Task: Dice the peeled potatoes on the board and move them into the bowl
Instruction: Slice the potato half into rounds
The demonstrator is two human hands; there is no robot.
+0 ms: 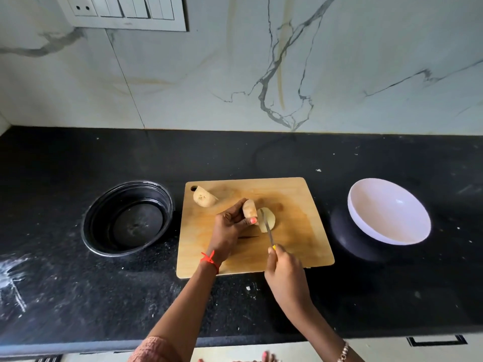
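Note:
A wooden cutting board [292, 205] lies on the black counter. My left hand [230, 228] grips a peeled potato piece [249, 209] near the board's middle. A second cut piece [269, 220] lies just right of it, with the knife [269, 231] blade between the two. My right hand [286, 275] holds the knife's yellow handle at the board's front edge. Another potato half [204, 196] rests at the board's back left corner. The white bowl [389, 212] sits to the right of the board and holds nothing.
A round black container [128, 218] stands left of the board. The black counter [78, 296] carries white specks and smears at the left. A marble wall with a switch panel [122, 11] rises behind.

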